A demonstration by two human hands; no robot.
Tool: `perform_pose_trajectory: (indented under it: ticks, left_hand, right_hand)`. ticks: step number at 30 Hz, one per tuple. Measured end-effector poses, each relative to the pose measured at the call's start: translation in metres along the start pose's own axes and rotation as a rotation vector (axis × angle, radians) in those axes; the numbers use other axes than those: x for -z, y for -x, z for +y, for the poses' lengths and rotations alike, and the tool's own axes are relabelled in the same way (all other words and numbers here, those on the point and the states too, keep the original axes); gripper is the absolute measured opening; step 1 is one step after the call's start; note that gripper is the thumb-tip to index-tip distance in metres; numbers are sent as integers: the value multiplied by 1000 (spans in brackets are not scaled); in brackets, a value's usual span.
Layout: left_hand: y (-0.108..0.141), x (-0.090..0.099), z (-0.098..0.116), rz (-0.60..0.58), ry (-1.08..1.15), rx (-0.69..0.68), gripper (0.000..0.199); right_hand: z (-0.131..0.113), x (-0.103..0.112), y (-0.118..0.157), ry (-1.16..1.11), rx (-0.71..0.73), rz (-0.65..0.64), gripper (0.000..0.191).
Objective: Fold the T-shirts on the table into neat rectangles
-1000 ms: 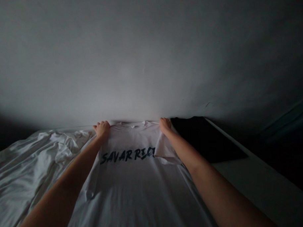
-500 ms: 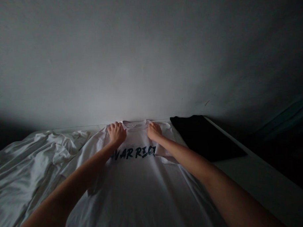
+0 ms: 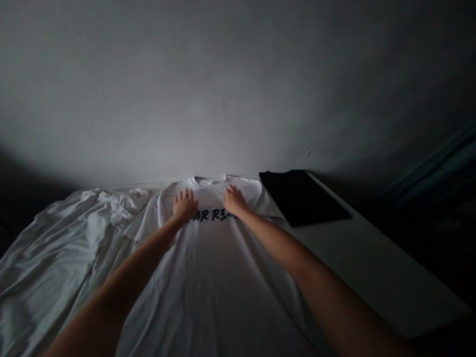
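A white T-shirt (image 3: 221, 267) with dark lettering lies spread over the table, its collar towards the wall. My left hand (image 3: 185, 205) rests on the upper chest at the left, palm down with fingers spread. On the other side of the chest is my right hand (image 3: 234, 199), palm down, its fingers a little bent but apart. Neither hand grips the cloth. My hands and forearms cover parts of the lettering. Both sleeves lie out to the sides.
Crumpled white cloth (image 3: 68, 247) covers the left of the table. A black folded garment (image 3: 303, 197) lies flat at the back right. The pale tabletop (image 3: 374, 267) shows at the right, and a grey wall (image 3: 219, 96) rises behind.
My hands have let go of the shirt near the collar and moved down onto the chest. The sleeves now lie spread wider. The view has shifted slightly.
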State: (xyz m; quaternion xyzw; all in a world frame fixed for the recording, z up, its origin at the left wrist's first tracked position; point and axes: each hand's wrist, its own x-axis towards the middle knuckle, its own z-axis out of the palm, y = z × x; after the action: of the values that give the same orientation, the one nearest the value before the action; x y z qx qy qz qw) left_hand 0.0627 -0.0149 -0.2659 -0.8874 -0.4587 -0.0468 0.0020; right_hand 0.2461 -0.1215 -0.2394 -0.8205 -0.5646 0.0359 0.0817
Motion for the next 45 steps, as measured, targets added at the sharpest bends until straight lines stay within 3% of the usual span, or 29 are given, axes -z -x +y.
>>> perform_pose_trajectory:
  ticks: [2, 4, 8, 11, 13, 16, 18, 20, 23, 26, 29, 33, 36, 39, 45]
  left_hand:
    - [37, -7, 22, 7, 67, -93, 63]
    - [77, -12, 19, 33, 98, -175, 60]
    - [157, -12, -44, 38, 97, -181, 59]
    - [221, -7, -93, 79, 108, -218, 58]
    - [262, -1, -113, 149, 124, -205, 55]
    - [304, 11, -124, 238, 123, -127, 46]
    - [312, 20, -119, 269, 108, -113, 42]
    - [305, 27, -105, 277, 107, -160, 39]
    - [273, 35, -68, 249, 168, -331, 35]
    - [229, 39, -15, 201, 241, -543, 34]
    - [184, 43, 53, 146, 216, -710, 34]
    - [136, 49, 147, 156, 44, -731, 40]
    - [106, 50, 196, 195, -83, -673, 54]
    - [76, 53, 220, 149, -169, -636, 54]
    - [-1, 80, 239, -111, -119, -519, 22]
  right_hand:
    - [-22, -17, 34, -71, 113, 2, 51]
    - [-23, -27, 70, -108, 192, 4, 54]
    - [31, -18, 143, -177, 261, 49, 47]
    - [84, 4, 195, -234, 89, 111, 34]
    - [109, 16, 226, -222, -84, 176, 28]
    - [121, 27, 264, -222, -237, 224, 20]
    - [115, 28, 283, -261, -284, 204, 16]
    - [106, 25, 298, -294, -329, 189, 14]
    - [95, 18, 315, -289, -416, 216, 11]
    - [93, 10, 328, -230, -492, 301, 10]
    - [94, 5, 337, -154, -557, 372, 20]
    - [89, 3, 341, -139, -591, 338, 13]
    - [87, 1, 342, -153, -584, 327, 9]
    - [92, -3, 343, -175, -559, 340, 9]
    - [101, -10, 343, -218, -533, 356, 8]
